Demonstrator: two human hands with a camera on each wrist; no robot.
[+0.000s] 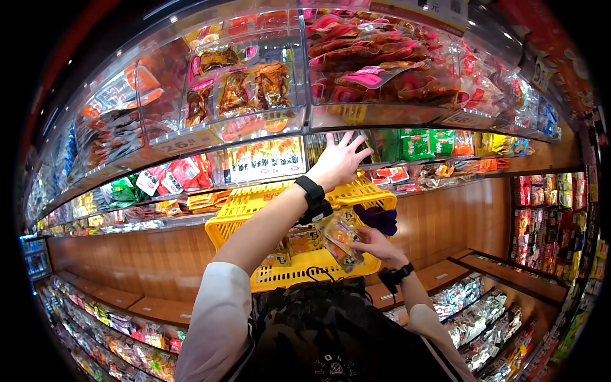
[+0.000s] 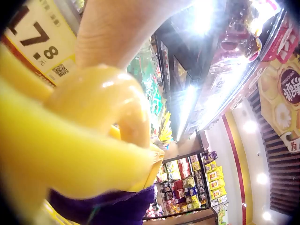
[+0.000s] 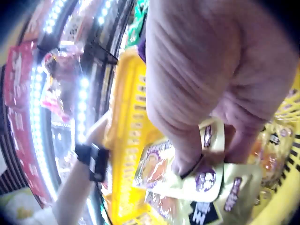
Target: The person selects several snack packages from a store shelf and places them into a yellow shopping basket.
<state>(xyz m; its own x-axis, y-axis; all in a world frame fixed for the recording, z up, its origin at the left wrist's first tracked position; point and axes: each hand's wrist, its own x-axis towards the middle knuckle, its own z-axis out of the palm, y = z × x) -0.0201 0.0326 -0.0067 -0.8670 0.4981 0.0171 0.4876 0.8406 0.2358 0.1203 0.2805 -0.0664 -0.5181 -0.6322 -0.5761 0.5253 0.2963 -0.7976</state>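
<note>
My left hand [image 1: 342, 159] reaches up to the lower shelf, fingers spread over a bin of dark packets [image 1: 315, 148]. Below that arm is a yellow shopping basket [image 1: 223, 232], its yellow rim or handle [image 2: 98, 154] filling much of the left wrist view. Over the basket, my right hand [image 1: 379, 245] pinches a clear-and-gold snack packet [image 1: 342, 239] between thumb and fingers. Close up in the right wrist view, the held packet [image 3: 194, 180] has a purple round label, and another gold packet [image 3: 239, 192] overlaps just below it. More packets [image 1: 302, 240] lie inside the basket.
A dark purple item [image 1: 379, 219] is at the basket's right end. Above the left hand, clear bins [image 1: 254, 124] of vacuum-packed meat jut out. A white-labelled box of snacks [image 1: 267, 159] stands left of it, green packets [image 1: 426, 143] to the right. Lower racks [image 1: 477, 305] line the floor.
</note>
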